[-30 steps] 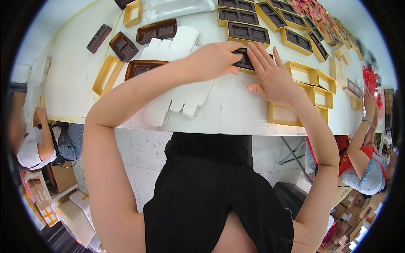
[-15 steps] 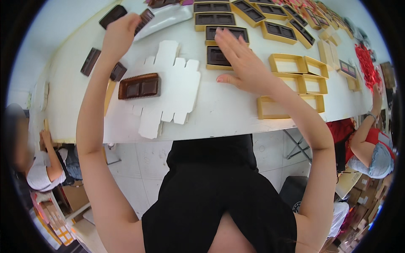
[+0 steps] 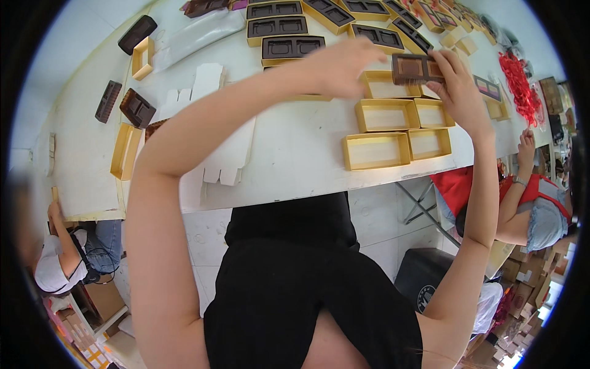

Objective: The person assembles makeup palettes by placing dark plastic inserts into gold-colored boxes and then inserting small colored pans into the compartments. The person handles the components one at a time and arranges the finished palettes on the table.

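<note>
I have the right hand [image 3: 460, 95] pinching the right end of the brown two-cavity tray [image 3: 407, 67], probably light, flexible, best rim-held, while the left hand [image 3: 344, 66], left of that grip, looks released.

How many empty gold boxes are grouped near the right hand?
6: far-left, far-right, middle-left, middle-right, near-left, near-right. The right hand partly hides far-right; others may be hidden.

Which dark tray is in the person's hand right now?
The dark tray gripped at its right end by the right hand, over the back row of empty gold boxes; the other visible dark trays sit unheld.
</note>
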The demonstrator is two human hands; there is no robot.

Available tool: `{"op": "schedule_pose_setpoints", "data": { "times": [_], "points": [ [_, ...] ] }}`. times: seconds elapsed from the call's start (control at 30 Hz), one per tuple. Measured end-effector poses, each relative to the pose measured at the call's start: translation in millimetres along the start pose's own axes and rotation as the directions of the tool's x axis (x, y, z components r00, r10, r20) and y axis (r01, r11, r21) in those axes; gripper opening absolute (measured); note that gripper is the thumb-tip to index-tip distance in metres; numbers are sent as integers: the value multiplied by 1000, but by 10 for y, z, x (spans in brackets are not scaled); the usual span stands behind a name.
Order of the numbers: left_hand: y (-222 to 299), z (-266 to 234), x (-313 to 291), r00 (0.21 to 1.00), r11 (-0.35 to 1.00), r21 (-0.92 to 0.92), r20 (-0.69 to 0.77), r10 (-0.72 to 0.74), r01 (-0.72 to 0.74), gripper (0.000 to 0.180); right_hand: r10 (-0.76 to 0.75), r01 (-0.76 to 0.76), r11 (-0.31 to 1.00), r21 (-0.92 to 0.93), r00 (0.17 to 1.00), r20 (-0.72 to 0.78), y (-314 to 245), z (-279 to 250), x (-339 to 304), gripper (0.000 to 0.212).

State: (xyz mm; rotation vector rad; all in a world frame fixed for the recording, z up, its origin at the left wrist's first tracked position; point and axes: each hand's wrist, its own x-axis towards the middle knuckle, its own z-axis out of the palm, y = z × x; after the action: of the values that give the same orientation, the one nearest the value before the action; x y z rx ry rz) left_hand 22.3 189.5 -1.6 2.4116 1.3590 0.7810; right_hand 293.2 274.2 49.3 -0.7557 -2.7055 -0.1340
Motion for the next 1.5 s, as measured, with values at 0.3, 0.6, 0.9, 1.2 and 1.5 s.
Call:
{"op": "schedule_pose_setpoints", "data": {
  "times": [0.3, 0.6, 0.9, 1.2, 1.5],
  "points": [
    [-156, 97, 186, 958, 967, 1, 137, -253, 255, 65, -42, 2, 974, 225, 984, 172, 87, 473, 165, 50],
    [-444, 43, 66, 998, 990, 128, 19, -67, 64, 51, -169, 141, 939, 313, 983, 65, -105, 996, 519, 59],
    [-493, 49, 92, 991, 990, 62, 28, -130, 128, 31, -161, 120, 956, 266, 977, 137, -194, 925, 619, 45],
    [-599, -101, 72, 993, 943, 323, 115, 39, -74, 34, -288, 202, 906, 373, 938, 193, -43, 826, 640, 52],
    [-660, -233, 150, 979, 980, 194, 203, -2, -38, 24, -328, 296, 923, 246, 940, 98, 295, 693, 528, 38]
  ]
}}
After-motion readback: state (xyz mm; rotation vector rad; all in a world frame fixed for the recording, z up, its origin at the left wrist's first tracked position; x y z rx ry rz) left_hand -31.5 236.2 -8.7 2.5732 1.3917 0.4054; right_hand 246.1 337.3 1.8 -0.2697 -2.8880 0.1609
